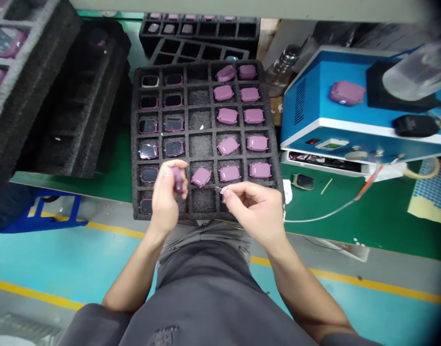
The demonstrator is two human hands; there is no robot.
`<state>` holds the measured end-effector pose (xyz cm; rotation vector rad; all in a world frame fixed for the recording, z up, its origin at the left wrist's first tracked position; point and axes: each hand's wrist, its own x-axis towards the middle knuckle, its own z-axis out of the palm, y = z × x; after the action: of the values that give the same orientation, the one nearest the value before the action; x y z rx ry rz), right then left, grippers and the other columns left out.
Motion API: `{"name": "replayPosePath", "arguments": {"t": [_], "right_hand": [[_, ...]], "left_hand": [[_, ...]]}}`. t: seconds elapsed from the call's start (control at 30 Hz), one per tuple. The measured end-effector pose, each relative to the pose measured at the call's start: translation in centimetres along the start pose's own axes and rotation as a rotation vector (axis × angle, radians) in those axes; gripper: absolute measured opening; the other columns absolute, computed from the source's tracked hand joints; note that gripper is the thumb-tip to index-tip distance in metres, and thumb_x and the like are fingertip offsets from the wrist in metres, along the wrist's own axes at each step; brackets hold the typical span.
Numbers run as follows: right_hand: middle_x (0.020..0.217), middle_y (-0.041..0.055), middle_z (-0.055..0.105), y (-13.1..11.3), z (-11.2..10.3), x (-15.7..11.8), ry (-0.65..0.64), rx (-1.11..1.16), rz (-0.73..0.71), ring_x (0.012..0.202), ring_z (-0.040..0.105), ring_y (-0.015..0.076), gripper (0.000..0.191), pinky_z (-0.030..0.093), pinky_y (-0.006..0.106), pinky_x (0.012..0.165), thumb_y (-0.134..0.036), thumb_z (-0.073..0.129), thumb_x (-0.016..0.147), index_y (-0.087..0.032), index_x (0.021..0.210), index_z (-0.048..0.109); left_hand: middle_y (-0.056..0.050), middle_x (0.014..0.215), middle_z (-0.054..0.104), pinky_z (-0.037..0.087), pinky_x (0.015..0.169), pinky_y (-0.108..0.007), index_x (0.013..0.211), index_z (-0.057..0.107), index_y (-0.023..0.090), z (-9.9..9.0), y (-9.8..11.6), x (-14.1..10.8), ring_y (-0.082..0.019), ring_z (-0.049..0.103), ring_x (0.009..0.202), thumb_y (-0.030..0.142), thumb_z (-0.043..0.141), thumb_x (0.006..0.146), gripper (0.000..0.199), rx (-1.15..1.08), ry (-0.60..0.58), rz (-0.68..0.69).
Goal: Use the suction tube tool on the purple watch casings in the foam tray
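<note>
My left hand [166, 192] is closed around a purple watch case [177, 180], held on edge above the near left of a black foam tray [134, 115]. Over the tray's near right cells, my right hand [258, 209] pinches a small thin light-coloured strip [222, 190] between thumb and finger; its exact kind is too small to tell. The two left columns hold watch cases with dark screens [174, 124] facing up. Several purple cases lie face down in the right columns, and a tilted purple case [201, 177] sits between my hands.
A blue machine [303, 110] stands at the right, with a purple case [346, 92] and a plastic cup on top. A tube [324, 218] runs across the green bench [379, 216]. More foam trays [108, 96] are stacked at left and behind. A bottle [283, 67] stands at the back.
</note>
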<state>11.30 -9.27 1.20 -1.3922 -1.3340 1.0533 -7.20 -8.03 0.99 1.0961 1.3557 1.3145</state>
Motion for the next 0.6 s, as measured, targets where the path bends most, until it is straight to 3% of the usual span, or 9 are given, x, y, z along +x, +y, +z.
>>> {"name": "replayPosePath", "arguments": {"t": [0.1, 0.37, 0.6], "right_hand": [[0.063, -0.0005, 0.074, -1.1, 1.0, -0.1, -0.046, -0.054, -0.114, 0.049, 0.061, 0.0107, 0.014, 0.05, 0.023, 0.051, -0.021, 0.067, 0.085, -0.02, 0.078, 0.079], [0.066, -0.0004, 0.075, -1.4, 1.4, -0.1, -0.05, -0.149, -0.175, 0.053, 0.064, 0.0131, 0.015, 0.053, 0.026, 0.054, -0.02, 0.065, 0.087, -0.022, 0.081, 0.079], [0.071, 0.0015, 0.076, -1.2, 1.4, -0.1, -0.04, -0.194, -0.208, 0.057, 0.065, 0.0136, 0.016, 0.052, 0.027, 0.057, -0.02, 0.065, 0.089, -0.021, 0.082, 0.078]], "left_hand": [[0.0, 0.08, 0.054, 0.044, 0.059, -0.028, 0.107, 0.061, 0.025, 0.8, -0.3, -0.2, -0.016, 0.05, 0.065, 0.056, 0.056, 0.101, 0.033, -0.155, -0.083, -0.091], [-0.001, 0.089, 0.054, 0.045, 0.069, -0.029, 0.111, 0.059, 0.024, 1.7, -0.3, -1.3, -0.016, 0.049, 0.073, 0.058, 0.054, 0.104, 0.035, -0.041, -0.092, -0.057], [-0.006, 0.11, 0.062, 0.046, 0.085, -0.032, 0.116, 0.057, 0.024, 1.9, -0.1, -2.0, -0.019, 0.058, 0.096, 0.05, 0.053, 0.107, 0.028, 0.2, -0.094, 0.104]]}}
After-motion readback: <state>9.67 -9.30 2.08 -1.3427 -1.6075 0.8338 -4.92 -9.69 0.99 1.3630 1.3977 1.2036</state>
